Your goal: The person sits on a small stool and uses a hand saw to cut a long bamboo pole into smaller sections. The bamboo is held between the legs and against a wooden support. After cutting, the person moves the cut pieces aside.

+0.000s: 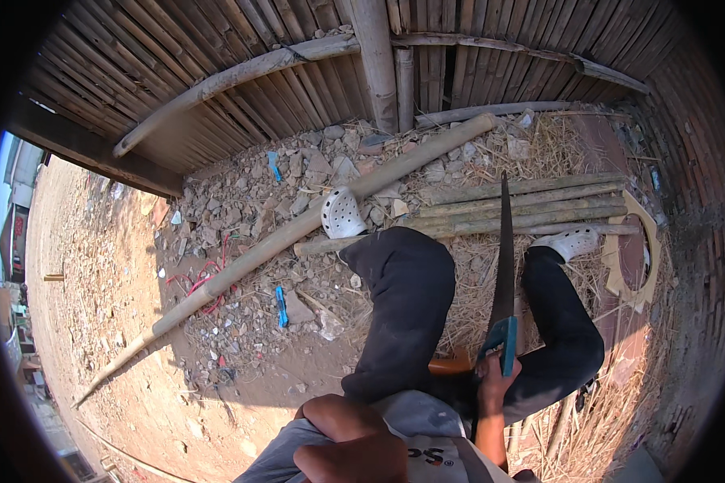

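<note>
My right hand (495, 382) is closed around the teal handle (502, 342) of a handsaw. Its long dark blade (503, 262) points away from me, between my knees, with the teeth on the left side. My left arm (350, 435) is bent close to my body at the bottom, and its hand does not show. A long bamboo pole (242, 267) lies slantwise from the near left to the far wall. My left foot, in a white clog (342, 213), rests against it. Several shorter bamboo poles (532, 197) lie side by side beyond my knees, partly behind the blade.
Rubble (298, 165) and straw cover the ground. A bamboo-slat wall (314, 97) with a post stands ahead, and a brick wall (693, 241) at right. A pale ring-shaped piece (654, 241) lies near my right clog (572, 241). Something orange (449, 365) shows beneath me.
</note>
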A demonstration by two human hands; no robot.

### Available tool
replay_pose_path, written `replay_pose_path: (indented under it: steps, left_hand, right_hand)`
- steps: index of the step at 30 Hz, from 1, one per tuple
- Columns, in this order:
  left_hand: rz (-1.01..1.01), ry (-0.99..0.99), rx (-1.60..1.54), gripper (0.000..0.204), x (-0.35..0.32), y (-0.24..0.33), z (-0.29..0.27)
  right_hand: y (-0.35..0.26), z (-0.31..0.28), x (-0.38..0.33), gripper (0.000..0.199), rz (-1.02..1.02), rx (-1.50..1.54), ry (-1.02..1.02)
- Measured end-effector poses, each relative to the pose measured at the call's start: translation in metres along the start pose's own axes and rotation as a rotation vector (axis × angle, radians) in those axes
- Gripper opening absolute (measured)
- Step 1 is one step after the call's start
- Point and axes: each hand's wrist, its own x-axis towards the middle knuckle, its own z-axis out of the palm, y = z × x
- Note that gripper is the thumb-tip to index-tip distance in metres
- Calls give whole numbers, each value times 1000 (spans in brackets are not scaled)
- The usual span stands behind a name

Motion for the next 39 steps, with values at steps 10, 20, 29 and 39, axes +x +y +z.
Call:
replay_pose_path:
  steps: [10, 20, 29, 39]
  left_hand:
    - [-297, 336, -1457, 11, 1, 67, -10]
    - [-834, -768, -1624, 49, -158, 404, 233]
    - [-1561, -1919, -2051, 59, -236, 489, 271]
    - [-1910, -1077, -1670, 70, -217, 382, 402]
  right_hand:
    - [8, -24, -2, 21, -40, -50, 9]
    - [25, -51, 9, 20, 2, -11, -29]
    - [25, -52, 7, 17, 84, -1, 11]
    - [48, -52, 6, 20, -56, -300, -179]
